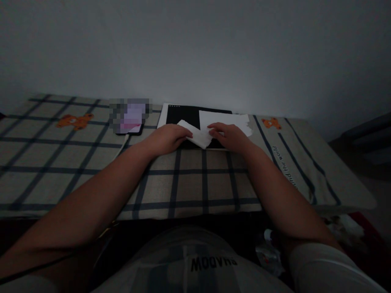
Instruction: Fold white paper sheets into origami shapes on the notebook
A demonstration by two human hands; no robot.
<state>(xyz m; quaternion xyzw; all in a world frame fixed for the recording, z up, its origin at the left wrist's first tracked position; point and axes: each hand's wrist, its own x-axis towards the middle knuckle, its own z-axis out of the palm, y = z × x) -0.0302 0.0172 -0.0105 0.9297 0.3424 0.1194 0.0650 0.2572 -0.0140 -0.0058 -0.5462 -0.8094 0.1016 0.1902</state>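
Note:
My left hand (167, 137) and my right hand (229, 135) meet at the far side of the table, both with fingers pinched on a folded piece of white paper (198, 136). The paper lies over a black pad (189, 116) with a white border. A larger white sheet (226, 120) rests on the pad just behind my right hand. Both forearms stretch across the checked tablecloth (183, 179).
A phone (130, 122) with a lit screen lies left of the pad, with a white cable running from it. Orange bear prints mark the cloth at the far left and far right. A plain wall stands right behind the table. Clutter lies on the floor at lower right.

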